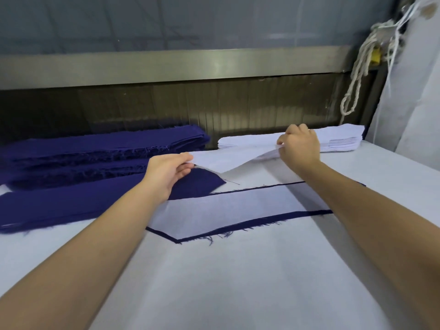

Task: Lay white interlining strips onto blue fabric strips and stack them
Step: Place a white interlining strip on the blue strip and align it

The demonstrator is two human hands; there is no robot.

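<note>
Alignment decides whether this step goes well. Both hands are clamped on one white interlining strip [228, 158], held just above the surface [238, 282]. The left hand [166, 172] pinches its left end between thumb and fingers, right over the pointed tip of a bare blue fabric strip [71, 206]; whether its lower fingers also touch that tip I cannot tell. The right hand [300, 146] pinches the strip further along with curled fingers, at the front edge of the white pile [338, 139] at the back right. The strip sags slightly between them and is not yet laid. As I judge it, the job now is to draw it clear of the pile and bring it down on the bare blue strip, which runs off to the left in front of the blue pile [107, 144]. Keep the strip lightly taut so that it does not fold, and check that only one layer is in the pinch. Match the white end to the blue point first, then lower the rest so that a thin blue border shows evenly, as on the finished pair [238, 210] lying mid-surface in front of the hands. Interlining looks light and may drift or crease, so a flat smoothing pass would probably help before stacking.
</note>
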